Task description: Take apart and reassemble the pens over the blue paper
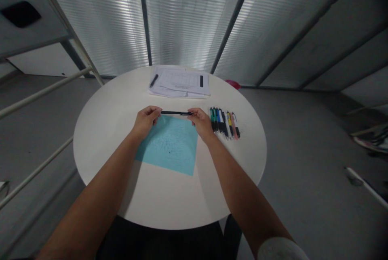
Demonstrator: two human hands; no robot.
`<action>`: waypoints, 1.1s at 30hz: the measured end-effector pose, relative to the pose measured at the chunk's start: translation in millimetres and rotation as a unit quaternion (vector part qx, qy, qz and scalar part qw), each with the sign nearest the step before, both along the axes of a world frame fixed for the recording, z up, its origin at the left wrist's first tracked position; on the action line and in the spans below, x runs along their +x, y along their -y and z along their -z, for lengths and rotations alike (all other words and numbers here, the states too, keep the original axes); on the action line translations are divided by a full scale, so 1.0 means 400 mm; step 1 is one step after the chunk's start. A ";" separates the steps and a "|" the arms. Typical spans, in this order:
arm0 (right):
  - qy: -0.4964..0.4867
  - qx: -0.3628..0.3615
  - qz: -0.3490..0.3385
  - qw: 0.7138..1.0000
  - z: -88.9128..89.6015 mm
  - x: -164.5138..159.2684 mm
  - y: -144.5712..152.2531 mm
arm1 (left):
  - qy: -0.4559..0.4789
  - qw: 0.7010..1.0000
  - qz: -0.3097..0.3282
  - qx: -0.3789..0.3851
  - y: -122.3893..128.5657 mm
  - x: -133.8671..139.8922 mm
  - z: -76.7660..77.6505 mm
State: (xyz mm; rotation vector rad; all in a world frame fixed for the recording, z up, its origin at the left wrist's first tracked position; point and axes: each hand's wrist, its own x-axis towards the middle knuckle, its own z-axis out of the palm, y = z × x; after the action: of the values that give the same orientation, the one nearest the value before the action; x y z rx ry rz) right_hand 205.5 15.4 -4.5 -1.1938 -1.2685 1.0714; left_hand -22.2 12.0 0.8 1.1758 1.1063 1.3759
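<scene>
A black pen (174, 112) lies level between my two hands, above the far edge of a blue sheet of paper (169, 143). My left hand (146, 120) pinches its left end. The clip end is between the fingers of my right hand (200, 122). Dark scribbled marks cover the middle of the blue sheet, which rests on the white round table (103, 139). Just right of my right hand, several pens (224, 122) with green, blue, black, white, yellow and pink barrels lie side by side in a row.
At the table's far side is a stack of white papers (182, 82), with another black pen (153, 80) lying on its left part. A pale metal railing (45, 90) stands to the left. Behind the table rises a ribbed translucent wall (182, 17).
</scene>
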 end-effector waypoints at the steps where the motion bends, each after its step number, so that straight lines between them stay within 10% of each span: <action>1: 0.000 -0.003 0.003 1.000 -0.001 -0.001 0.000 | -0.006 1.000 -0.002 0.001 0.000 0.000 0.000; 33: 0.059 0.011 -0.023 0.998 0.006 0.003 0.004 | -0.005 1.000 0.010 0.003 -0.002 -0.005 0.004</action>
State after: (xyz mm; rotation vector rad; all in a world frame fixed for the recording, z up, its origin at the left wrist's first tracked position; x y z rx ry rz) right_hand 206.7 13.7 -7.0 -1.2308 -1.4015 1.0311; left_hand -24.4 12.6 -0.9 1.1964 1.0955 1.3613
